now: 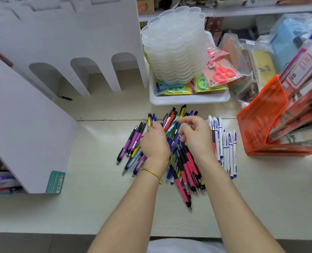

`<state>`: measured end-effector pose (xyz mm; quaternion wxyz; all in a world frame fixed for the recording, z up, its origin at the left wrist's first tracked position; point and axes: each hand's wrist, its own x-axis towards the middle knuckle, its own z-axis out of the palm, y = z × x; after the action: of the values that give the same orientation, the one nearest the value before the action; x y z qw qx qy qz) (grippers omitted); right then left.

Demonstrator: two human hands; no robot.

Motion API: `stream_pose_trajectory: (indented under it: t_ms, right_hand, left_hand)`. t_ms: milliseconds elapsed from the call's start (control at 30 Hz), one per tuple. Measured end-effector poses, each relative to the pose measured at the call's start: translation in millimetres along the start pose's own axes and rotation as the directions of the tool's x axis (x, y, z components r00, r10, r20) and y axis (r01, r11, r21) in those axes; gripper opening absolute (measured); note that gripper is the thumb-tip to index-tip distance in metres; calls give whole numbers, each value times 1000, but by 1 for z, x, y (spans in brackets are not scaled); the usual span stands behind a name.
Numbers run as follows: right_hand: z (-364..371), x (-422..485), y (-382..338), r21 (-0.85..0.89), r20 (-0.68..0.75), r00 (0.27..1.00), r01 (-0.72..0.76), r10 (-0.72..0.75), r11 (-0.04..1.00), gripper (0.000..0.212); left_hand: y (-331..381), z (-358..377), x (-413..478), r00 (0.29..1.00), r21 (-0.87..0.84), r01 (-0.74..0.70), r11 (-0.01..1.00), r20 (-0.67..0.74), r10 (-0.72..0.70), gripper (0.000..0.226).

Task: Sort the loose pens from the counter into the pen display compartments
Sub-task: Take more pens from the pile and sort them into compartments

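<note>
A heap of loose pens (175,145) lies on the pale counter (96,207): purple ones (133,143) at the left, pink-and-black ones (186,172) in the middle, white ones with blue caps (224,143) in a row at the right. My left hand (154,141) lies palm down on the heap, fingers curled among the pens near a yellow pen (149,121). My right hand (195,134) hovers over the heap's middle with fingers loosely bent; whether it pinches a pen I cannot tell. The white pen display (89,42) with arched compartments stands at the back left.
A white tray (188,100) behind the pens holds stacked clear plastic palettes (175,46) and packaged scissors (222,73). An orange plastic folder (263,125) and packaged goods crowd the right. A white display side panel (23,125) stands at the left.
</note>
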<state>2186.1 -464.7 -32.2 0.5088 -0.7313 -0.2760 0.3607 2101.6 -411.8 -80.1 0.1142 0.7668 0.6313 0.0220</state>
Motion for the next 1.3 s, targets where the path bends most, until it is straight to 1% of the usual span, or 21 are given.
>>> stream_pose_trajectory:
  t_ms: [67,167,200,233,367,467,567,667,800,867,933,1033,1133,1200,1233,1300]
  right_hand:
    - [-1,0,4,-20,-14,1000,-8,8,1000,23]
    - [-4,-1,11,-66,-39,999,-39,37,997,24]
    - [-5,-1,13,-84,-41,998,-47,44,995,24]
    - [-5,-1,15,-103,-40,998,-50,47,993,23]
    - [-5,-5,18,-183,-27,999,-31,27,983,22]
    - [-5,-6,20,-202,-28,999,-38,33,979,22]
    - [-4,-5,21,-226,-30,999,-49,44,973,22]
    - [-4,-5,20,-239,-31,998,-53,47,970,22]
    - [-3,-6,18,-248,-23,999,-53,49,967,23]
    - [-4,-6,18,-250,-22,999,-53,49,967,23]
    - [-5,-7,17,-229,-30,999,-48,42,972,23]
    - [0,-10,11,-159,-22,1000,-12,8,987,24]
    - [12,-14,6,-120,29,1000,9,-5,993,24]
    - [21,-18,4,-116,74,997,10,-1,993,24]
    - [25,-21,3,-119,90,996,17,-7,993,24]
    - [33,-26,2,-107,100,995,34,-24,994,24]
  left_hand:
    - [-1,-3,2,999,-47,26,999,41,-24,23]
    - [-5,-9,9,986,-247,122,961,139,-90,21]
    - [-5,-10,10,982,-290,142,947,158,-99,21]
    - [-3,-12,10,982,-291,141,946,162,-97,22]
    - [2,-11,4,992,-146,67,987,120,-49,30]
    - [4,-9,3,990,-97,29,995,141,-15,36]
    - [8,-8,2,991,-36,4,999,132,1,35]
    - [12,-5,0,991,-11,-17,1000,134,19,32]
    - [11,-8,0,989,-65,-1,998,151,11,32]
    - [6,-14,2,980,-201,58,978,197,-17,35]
    - [-5,-21,5,973,-379,122,918,228,-36,32]
    - [-28,-31,6,956,-550,205,810,290,-45,27]
    - [-47,-35,4,922,-671,310,674,386,-39,16]
    - [-57,-38,2,916,-713,339,615,399,-42,11]
    - [-62,-40,0,918,-745,348,569,394,-45,10]
    - [-72,-45,-1,921,-828,374,418,383,-66,6]
